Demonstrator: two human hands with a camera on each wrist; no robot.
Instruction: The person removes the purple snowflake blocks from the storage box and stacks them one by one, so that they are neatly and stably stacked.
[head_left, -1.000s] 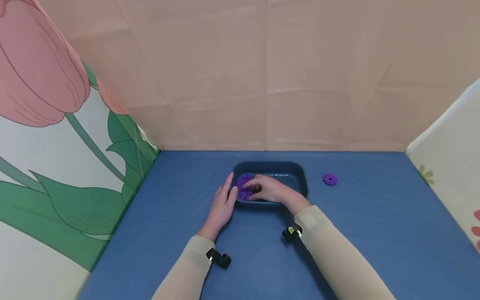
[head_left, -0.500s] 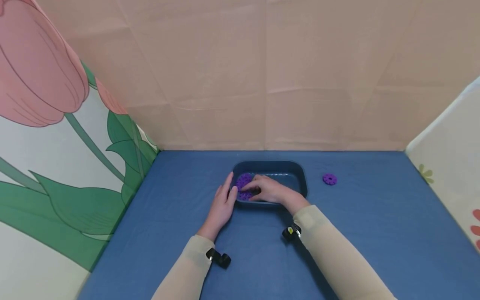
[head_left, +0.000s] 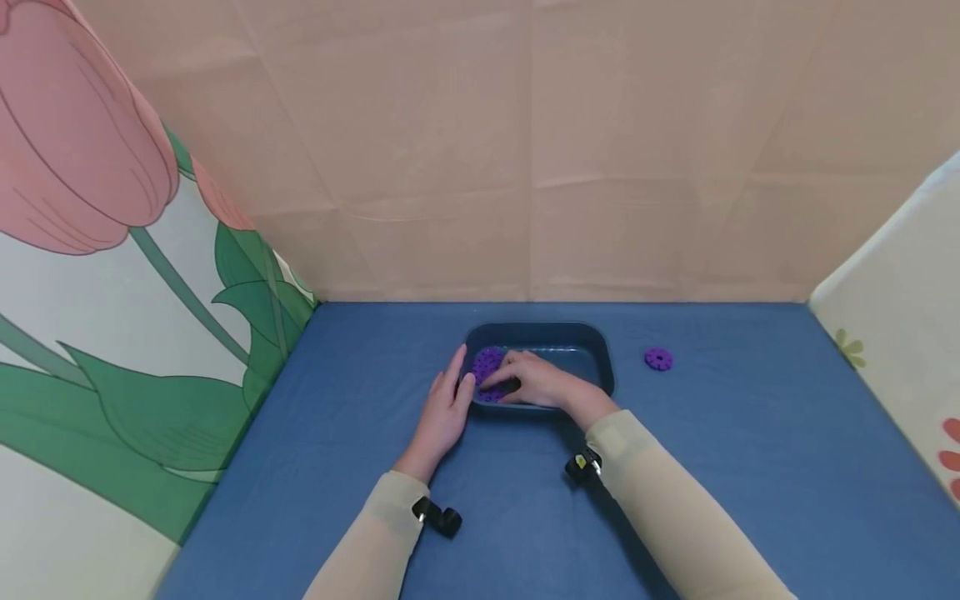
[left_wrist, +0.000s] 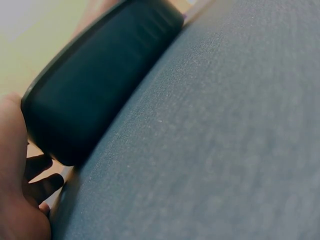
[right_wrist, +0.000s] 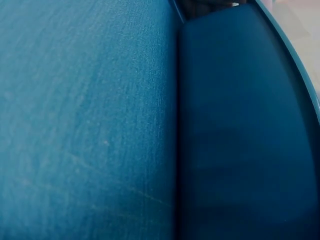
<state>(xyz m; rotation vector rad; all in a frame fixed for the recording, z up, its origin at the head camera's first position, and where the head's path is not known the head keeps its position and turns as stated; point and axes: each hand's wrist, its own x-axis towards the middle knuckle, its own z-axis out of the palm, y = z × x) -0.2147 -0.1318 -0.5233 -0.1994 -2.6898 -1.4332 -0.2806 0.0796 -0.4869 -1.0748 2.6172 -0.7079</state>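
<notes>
A dark blue tray with a raised rim stands on the blue cloth. Several purple notched discs lie together in its left end. My left hand rests along the tray's left wall, its fingers straight; the left wrist view shows fingers at the tray's outer corner. Reaching over the near rim, my right hand has its curled forefinger and thumb on either side of the nearest purple disc. That disc is partly covered by the fingers. In the right wrist view the tray's outer wall hides the hand.
A single purple disc lies on the blue cloth right of the tray. A beige sheet rises behind the table, with a tulip-printed panel at the left and a pale panel at the right.
My right forefinger has shifted slightly left and nearer over the closest disc in the tray. The left hand and the tray have stayed put.
</notes>
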